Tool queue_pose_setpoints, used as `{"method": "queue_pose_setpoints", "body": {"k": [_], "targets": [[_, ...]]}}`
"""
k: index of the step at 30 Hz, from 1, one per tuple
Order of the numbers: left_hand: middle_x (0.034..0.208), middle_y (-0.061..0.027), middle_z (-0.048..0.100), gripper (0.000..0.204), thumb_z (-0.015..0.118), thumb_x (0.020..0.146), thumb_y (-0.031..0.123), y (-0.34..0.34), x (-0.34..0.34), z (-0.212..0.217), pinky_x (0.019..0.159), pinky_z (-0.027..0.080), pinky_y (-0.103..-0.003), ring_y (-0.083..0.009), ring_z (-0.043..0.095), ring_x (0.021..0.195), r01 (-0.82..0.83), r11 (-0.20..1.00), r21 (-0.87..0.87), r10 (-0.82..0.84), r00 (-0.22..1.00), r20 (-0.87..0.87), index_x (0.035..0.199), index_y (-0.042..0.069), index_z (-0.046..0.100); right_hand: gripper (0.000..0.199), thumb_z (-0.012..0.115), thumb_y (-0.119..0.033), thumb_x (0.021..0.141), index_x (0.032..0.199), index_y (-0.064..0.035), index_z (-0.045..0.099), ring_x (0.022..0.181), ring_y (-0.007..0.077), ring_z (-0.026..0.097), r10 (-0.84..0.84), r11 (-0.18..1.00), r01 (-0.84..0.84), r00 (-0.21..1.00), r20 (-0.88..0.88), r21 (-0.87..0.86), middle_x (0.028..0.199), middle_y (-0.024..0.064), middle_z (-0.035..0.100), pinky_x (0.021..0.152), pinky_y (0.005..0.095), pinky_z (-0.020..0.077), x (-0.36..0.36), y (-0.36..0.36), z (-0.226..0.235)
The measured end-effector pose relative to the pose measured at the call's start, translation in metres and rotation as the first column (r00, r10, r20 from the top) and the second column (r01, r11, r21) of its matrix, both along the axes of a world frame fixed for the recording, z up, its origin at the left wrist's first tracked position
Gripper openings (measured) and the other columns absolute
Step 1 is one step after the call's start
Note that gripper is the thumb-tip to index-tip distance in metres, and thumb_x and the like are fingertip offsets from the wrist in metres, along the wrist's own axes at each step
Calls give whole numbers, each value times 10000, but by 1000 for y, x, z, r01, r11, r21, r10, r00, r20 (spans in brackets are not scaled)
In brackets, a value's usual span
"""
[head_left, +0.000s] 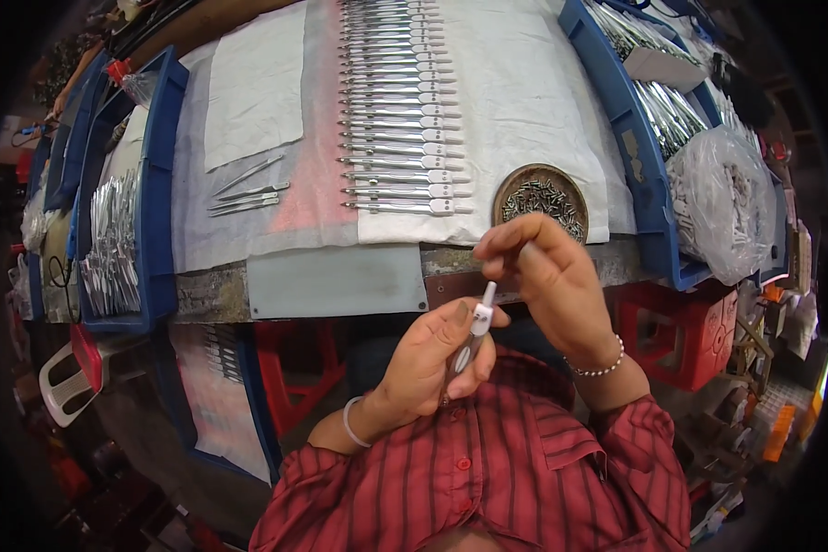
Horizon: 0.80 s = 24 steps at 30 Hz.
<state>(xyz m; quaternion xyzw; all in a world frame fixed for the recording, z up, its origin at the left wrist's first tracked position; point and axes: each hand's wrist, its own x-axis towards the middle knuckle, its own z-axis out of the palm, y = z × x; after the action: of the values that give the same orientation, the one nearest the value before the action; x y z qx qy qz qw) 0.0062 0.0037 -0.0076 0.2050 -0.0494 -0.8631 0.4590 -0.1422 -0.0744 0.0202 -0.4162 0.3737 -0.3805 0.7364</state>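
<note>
My left hand (432,359) is closed around a slim metal tool with a white plastic head (481,317), held upright in front of my chest. My right hand (547,271) hovers just above it, fingertips pinched together at the white tip; whether it holds a small screw is hidden. On the bench a long row of the same metal tools (400,110) lies side by side on white cloth. A round dish of small screws (541,196) sits right behind my right hand.
Three loose metal pieces (247,191) lie left of the row. A blue tray of metal parts (120,239) stands at the left, another blue tray (639,156) at the right, beside a plastic bag of white parts (722,207). Red stools (672,331) stand under the bench.
</note>
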Motion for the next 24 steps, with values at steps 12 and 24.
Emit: {"method": "queue_pose_setpoints", "body": {"k": [12,24], "targets": [[619,-61,537,253,378,958,256,-1,-10,-2,378,319,-163,-55,392,387,167,979,-117,-120,935,333,981,27,482,231,357,-252,947,829,-72,441,351,33,156,-18,886,-190,897,442,423,439,-57,247,323,193,147,16,-16,2],[621,-63,526,253,392,954,241,11,-17,-1,388,299,-156,-51,355,391,39,969,-245,70,904,421,1113,53,448,249,376,-246,942,793,-56,433,326,41,168,-26,944,-117,906,422,310,420,-44,255,322,209,169,20,-6,15]]}}
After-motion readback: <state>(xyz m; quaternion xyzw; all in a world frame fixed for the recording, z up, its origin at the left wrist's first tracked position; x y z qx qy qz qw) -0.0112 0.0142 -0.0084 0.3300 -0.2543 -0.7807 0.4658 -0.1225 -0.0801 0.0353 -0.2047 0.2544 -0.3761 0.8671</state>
